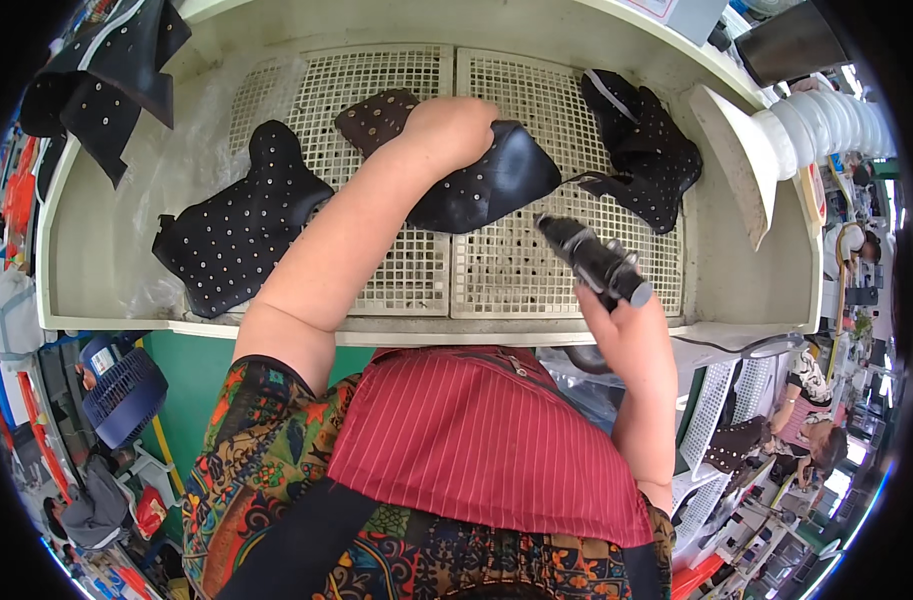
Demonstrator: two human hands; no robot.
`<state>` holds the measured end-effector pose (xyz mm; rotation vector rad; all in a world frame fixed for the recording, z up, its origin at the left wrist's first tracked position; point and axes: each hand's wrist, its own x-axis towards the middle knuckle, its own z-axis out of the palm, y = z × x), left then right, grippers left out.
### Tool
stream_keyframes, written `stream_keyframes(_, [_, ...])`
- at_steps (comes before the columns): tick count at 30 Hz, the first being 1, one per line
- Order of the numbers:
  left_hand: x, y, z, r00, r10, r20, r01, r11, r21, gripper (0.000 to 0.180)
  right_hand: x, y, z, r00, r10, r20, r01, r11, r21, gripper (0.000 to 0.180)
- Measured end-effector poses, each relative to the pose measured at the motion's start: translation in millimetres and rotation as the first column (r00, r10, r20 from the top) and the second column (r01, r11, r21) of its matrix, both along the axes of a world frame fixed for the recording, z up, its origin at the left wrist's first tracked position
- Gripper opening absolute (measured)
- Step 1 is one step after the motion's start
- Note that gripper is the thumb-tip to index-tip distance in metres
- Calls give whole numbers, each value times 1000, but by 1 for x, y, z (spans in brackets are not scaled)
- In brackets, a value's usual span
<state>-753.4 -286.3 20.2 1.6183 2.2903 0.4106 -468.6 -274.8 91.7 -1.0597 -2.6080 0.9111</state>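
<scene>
My left hand (454,132) is closed over the upper edge of a black studded shoe-upper piece (491,185), whose right end is smooth and shiny. Its fingertips are mostly hidden. My right hand (631,335) grips a slightly blurred, black hand-held tool like a spray gun (596,262). The tool's tip points up and left, just short of the piece's lower right edge. A brown studded piece (374,118) shows beyond my left wrist. Left of my forearm lies another black studded piece (241,222). A folded black studded piece (644,150) sits at the far right.
Pale perforated grid panels (366,285) line the bench tray under the pieces. Clear plastic film (166,215) lies at its left. More studded pieces (101,100) hang over the left rim. A white hood with a ribbed hose (816,130) stands right. A co-worker (806,430) is farther right.
</scene>
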Motion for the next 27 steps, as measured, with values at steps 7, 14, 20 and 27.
stream_keyframes(7, [3, -5, 6, 1000, -5, 20, 4, 1000, 8, 26, -8, -6, 9, 989, -101, 109, 93, 993, 77, 32])
stream_keyframes(14, [5, -9, 10, 999, -8, 39, 8, 1000, -15, 26, -4, -6, 11, 984, -147, 104, 125, 974, 190, 32])
stream_keyframes(20, [4, -14, 10, 997, -13, 79, 12, 1000, 14, 26, 15, -22, 6, 981, -43, 191, 10, 985, 173, 40])
stream_keyframes(27, [3, -13, 6, 997, -12, 81, 12, 1000, 0, 28, 12, -26, 10, 982, 54, 181, -58, 998, 19, 44])
